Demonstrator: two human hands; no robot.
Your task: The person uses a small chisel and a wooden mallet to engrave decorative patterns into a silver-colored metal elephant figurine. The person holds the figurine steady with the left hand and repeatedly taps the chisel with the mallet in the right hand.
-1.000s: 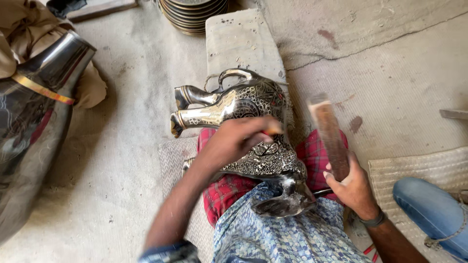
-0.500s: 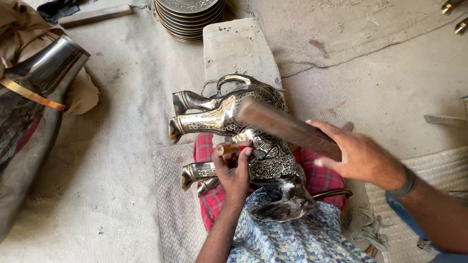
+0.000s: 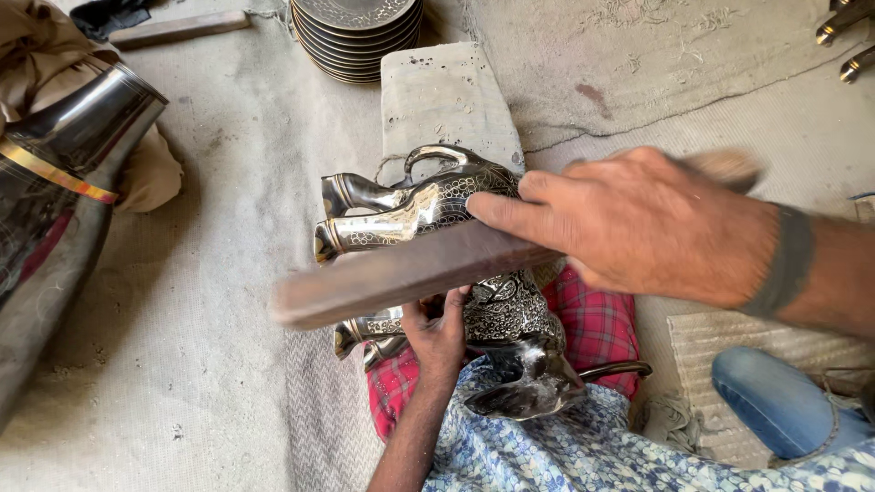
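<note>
Head view shows your right hand (image 3: 652,223) closed around the long brown wooden bat (image 3: 410,273), now swung low across the engraved silver metal elephant figure (image 3: 437,237) at frame centre. Your left hand (image 3: 439,330) stays gripping a small tool, mostly hidden, against the figure: striking continues.

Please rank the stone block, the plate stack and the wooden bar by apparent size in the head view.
1. Wooden bar, though it is nearest the camera, so unsure.
2. Stone block.
3. Plate stack, partly cropped.

Right hand (image 3: 638,228) reaches across, fingers closed in a grip; left hand (image 3: 439,330) curled below it
</note>
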